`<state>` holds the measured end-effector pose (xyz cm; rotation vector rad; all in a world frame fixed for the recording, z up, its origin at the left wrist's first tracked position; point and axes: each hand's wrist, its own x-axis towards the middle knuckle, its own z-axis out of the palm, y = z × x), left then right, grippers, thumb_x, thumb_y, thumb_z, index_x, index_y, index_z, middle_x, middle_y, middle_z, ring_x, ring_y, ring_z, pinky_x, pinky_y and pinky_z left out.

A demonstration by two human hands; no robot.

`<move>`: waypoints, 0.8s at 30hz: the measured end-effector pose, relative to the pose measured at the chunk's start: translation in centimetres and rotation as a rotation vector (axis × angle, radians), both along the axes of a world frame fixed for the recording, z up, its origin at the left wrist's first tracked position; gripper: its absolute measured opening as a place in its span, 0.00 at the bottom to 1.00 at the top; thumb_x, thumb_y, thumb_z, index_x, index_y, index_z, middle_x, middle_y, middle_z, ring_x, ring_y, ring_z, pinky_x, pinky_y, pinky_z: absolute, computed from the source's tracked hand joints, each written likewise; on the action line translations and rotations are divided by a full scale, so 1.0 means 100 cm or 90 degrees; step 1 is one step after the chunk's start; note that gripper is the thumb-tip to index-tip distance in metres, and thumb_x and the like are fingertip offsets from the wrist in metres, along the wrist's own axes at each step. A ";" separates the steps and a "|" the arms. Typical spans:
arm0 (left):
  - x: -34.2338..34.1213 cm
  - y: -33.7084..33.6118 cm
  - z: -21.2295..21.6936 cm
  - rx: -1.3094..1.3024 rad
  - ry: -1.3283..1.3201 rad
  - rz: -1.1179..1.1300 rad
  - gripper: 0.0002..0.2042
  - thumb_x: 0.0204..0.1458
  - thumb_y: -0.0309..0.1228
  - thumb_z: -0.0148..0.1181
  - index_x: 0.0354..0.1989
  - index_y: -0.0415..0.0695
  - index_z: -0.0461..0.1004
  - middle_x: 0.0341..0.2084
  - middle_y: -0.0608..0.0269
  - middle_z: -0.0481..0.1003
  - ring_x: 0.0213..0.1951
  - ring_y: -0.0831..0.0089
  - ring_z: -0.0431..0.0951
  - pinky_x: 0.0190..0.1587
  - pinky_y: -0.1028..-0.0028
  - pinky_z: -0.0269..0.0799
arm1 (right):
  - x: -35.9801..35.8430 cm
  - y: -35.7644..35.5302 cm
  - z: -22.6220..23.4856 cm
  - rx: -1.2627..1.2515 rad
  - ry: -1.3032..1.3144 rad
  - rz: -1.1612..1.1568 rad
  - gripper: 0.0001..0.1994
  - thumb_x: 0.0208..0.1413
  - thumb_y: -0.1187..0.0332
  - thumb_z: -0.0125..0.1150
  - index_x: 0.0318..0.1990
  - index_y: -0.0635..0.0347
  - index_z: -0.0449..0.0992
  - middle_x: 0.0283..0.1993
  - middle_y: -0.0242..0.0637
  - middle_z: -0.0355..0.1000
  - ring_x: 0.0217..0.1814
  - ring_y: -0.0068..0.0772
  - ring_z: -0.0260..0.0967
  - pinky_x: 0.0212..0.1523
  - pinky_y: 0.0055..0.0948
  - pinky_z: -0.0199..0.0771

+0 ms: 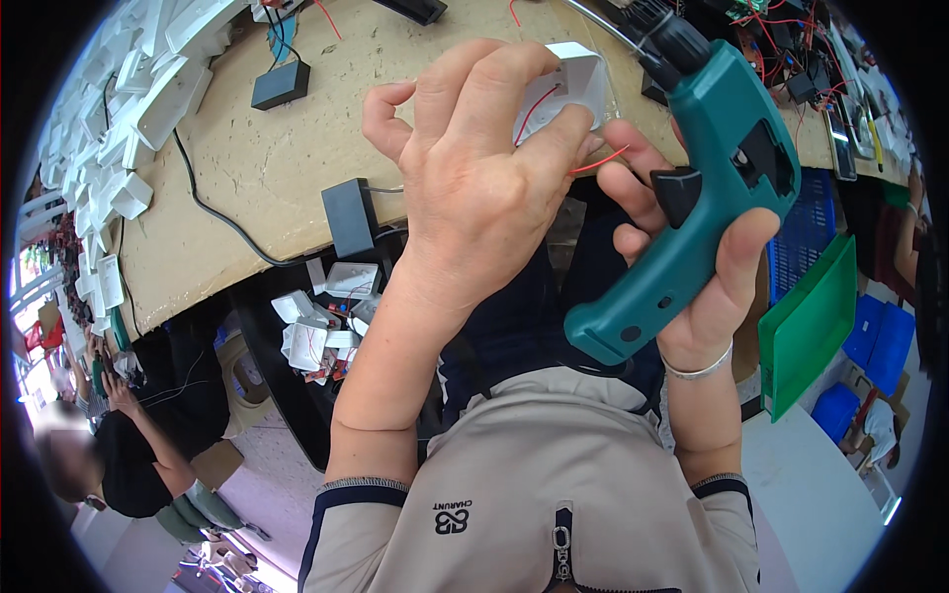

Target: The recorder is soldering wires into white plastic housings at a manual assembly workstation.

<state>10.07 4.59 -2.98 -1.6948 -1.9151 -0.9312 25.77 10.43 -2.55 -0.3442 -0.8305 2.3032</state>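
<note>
My left hand (479, 168) reaches over the table's near edge, its fingers closed on a small white plastic housing (585, 77). Part of the housing is hidden behind the fingers. One thin red wire (535, 111) lies inside it, and another red wire (605, 163) sticks out by my left fingertips toward the right hand. In my right hand (730, 282) is a teal pistol-shaped electric screwdriver (707, 168) with a black collar and trigger. Its long metal shaft points up and left, beyond the housing. The fingers of this hand are near the trigger.
White housings (148, 109) pile up at the left of the table (267, 158). Black boxes with cables (348, 217) lie nearer. Below the edge sits a container of white parts (326, 326). A green tray (811, 326) and blue crate (803, 232) stand right. A co-worker (129, 445) is lower left.
</note>
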 end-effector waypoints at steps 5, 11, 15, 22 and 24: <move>-0.002 -0.002 0.002 0.026 -0.015 -0.036 0.11 0.31 0.31 0.65 0.28 0.52 0.77 0.36 0.69 0.71 0.39 0.70 0.69 0.41 0.70 0.50 | -0.001 0.002 -0.002 -0.058 0.032 0.009 0.40 0.51 0.43 0.46 0.62 0.64 0.45 0.59 0.58 0.53 0.60 0.48 0.57 0.46 0.32 0.74; -0.007 -0.006 -0.005 0.100 -0.032 -0.131 0.11 0.28 0.28 0.63 0.26 0.50 0.75 0.28 0.72 0.70 0.28 0.76 0.68 0.38 0.71 0.50 | 0.001 0.005 -0.002 -0.028 -0.018 0.015 0.40 0.52 0.44 0.46 0.62 0.64 0.43 0.58 0.61 0.53 0.61 0.50 0.56 0.45 0.32 0.75; -0.008 -0.006 -0.006 0.126 -0.040 -0.133 0.12 0.29 0.26 0.66 0.27 0.46 0.76 0.25 0.72 0.70 0.26 0.76 0.67 0.34 0.75 0.52 | -0.001 0.006 -0.001 -0.005 -0.064 0.009 0.40 0.51 0.43 0.47 0.63 0.64 0.43 0.58 0.61 0.53 0.60 0.50 0.56 0.45 0.32 0.75; -0.006 -0.001 -0.009 0.109 -0.014 -0.047 0.07 0.31 0.27 0.59 0.23 0.50 0.73 0.21 0.76 0.66 0.24 0.78 0.66 0.33 0.73 0.49 | 0.014 0.013 0.003 0.005 0.023 -0.070 0.43 0.48 0.41 0.48 0.61 0.68 0.45 0.58 0.60 0.54 0.60 0.52 0.57 0.43 0.34 0.76; -0.005 0.000 -0.010 0.112 -0.011 -0.023 0.06 0.32 0.26 0.59 0.23 0.51 0.73 0.20 0.77 0.66 0.23 0.78 0.65 0.32 0.72 0.47 | 0.024 0.013 0.004 0.058 -0.025 -0.090 0.44 0.47 0.41 0.49 0.61 0.68 0.45 0.57 0.61 0.54 0.59 0.53 0.57 0.42 0.35 0.77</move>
